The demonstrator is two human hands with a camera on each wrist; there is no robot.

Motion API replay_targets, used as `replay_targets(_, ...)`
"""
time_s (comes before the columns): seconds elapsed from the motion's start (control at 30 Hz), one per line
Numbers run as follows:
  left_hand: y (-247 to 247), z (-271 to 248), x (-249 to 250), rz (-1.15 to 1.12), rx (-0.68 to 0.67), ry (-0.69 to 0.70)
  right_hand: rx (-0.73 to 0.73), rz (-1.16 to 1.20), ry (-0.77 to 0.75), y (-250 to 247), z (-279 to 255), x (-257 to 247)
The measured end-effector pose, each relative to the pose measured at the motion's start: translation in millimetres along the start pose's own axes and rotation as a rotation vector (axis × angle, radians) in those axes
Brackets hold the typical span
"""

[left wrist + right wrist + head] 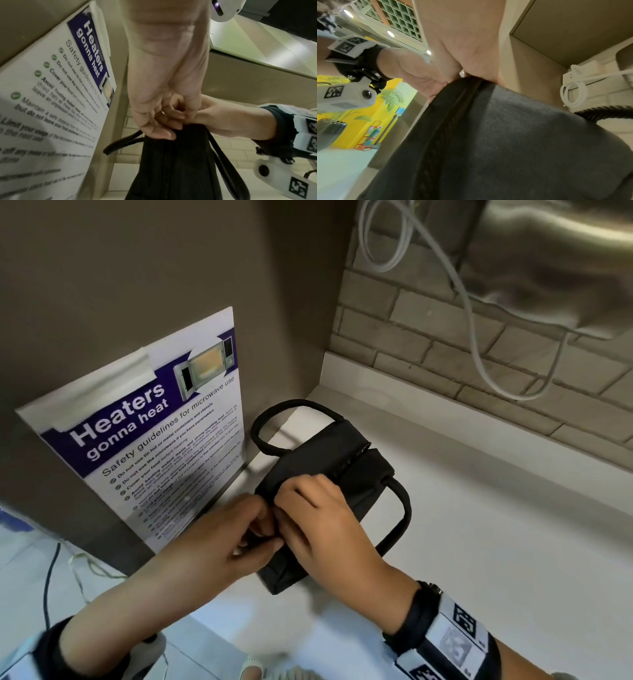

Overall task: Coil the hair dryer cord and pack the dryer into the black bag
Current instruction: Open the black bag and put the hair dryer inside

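The black bag [322, 463] lies on the white counter [479, 525] in the corner, its two loop handles [400, 508] spread to either side. Its top zip [356, 455] still gapes at the far end. My left hand [236, 529] and right hand [308, 518] meet at the bag's near end, fingers curled and pinching the fabric by the zip. The left wrist view shows both hands pinching the top edge of the bag [176, 162]. In the right wrist view the zip line [453, 108] runs up to my fingers. The hair dryer and its cord are hidden.
A taped microwave safety poster [147, 440] covers the brown side panel at left. Behind the counter is a brick-tile wall [445, 344] with a white cable [476, 313] hanging in a loop and a steel appliance [555, 251] above. The counter stretches to the right.
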State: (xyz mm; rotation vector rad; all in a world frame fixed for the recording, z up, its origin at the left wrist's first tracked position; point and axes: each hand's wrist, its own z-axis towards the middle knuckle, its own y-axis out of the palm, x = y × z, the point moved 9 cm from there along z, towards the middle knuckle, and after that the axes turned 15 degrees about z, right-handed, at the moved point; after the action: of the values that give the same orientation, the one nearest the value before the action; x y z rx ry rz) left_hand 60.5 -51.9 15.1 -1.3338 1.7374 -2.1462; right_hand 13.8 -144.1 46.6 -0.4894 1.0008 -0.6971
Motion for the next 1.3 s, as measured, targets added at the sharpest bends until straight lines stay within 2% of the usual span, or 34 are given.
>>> replay_targets(0.07, -4.8, 3.2, -7.0, 0.053, 0.094, -0.062, 0.062, 0.077, 0.015, -8.0, 2.1, -1.9)
replay_targets(0.17, -3.7, 5.7, -10.4, 0.109, 0.216, -0.141, 0.053, 0.053, 0.040, -5.3, -1.7, -8.8)
replay_targets(0.27, 4.4, 7.6, -3.0, 0.178, 0.225, -0.117, 0.033, 0.124, 0.056, 2.7, -9.3, -10.6)
replay_targets(0.4, 5.0, 5.7, 4.1, 0.245, 0.245, -0.051, -0.006, 0.007, 0.028, -1.0, -9.0, -9.7)
replay_targets(0.5, 5.2, 5.2, 3.7, 0.290, 0.236, -0.031, 0.094, -0.097, -0.015, -27.8, 1.5, -8.0)
replay_targets(0.6, 6.9, 3.1, 3.9, 0.318, 0.231, -0.002, 0.203, -0.116, 0.021, -62.6, 13.7, 30.1)
replay_targets(0.7, 8.2, 1.4, 1.7, 0.331, 0.219, -0.003, 0.317, -0.019, 0.207, -98.2, 21.6, 93.8)
replay_targets(0.77, 7.9, 1.1, 2.2, 0.336, 0.206, 0.001, 0.351, 0.068, 0.366, -104.9, 17.9, 140.8)
replay_targets(0.9, 7.3, 0.1, -3.4, 0.334, 0.214, -0.033, 0.446, 0.423, 0.719, -85.2, -3.9, 222.5)
replay_targets(1.0, 8.6, 0.3, -10.4, 0.313, 0.219, -0.056, 0.494, 0.811, 0.964, -51.5, -24.6, 254.7)
replay_targets(1.17, 9.9, -0.2, -9.2, 0.317, 0.217, -0.059, 0.390, 1.084, 1.040, -3.3, -39.8, 262.8)
replay_targets(1.23, 9.2, -1.2, -8.6, 0.326, 0.211, -0.074, 0.362, 1.106, 1.036, 7.8, -40.1, 266.6)
replay_targets(1.3, 5.8, -1.8, -10.1, 0.335, 0.190, -0.102, 0.305, 1.022, 1.039, 11.0, -40.2, 266.4)
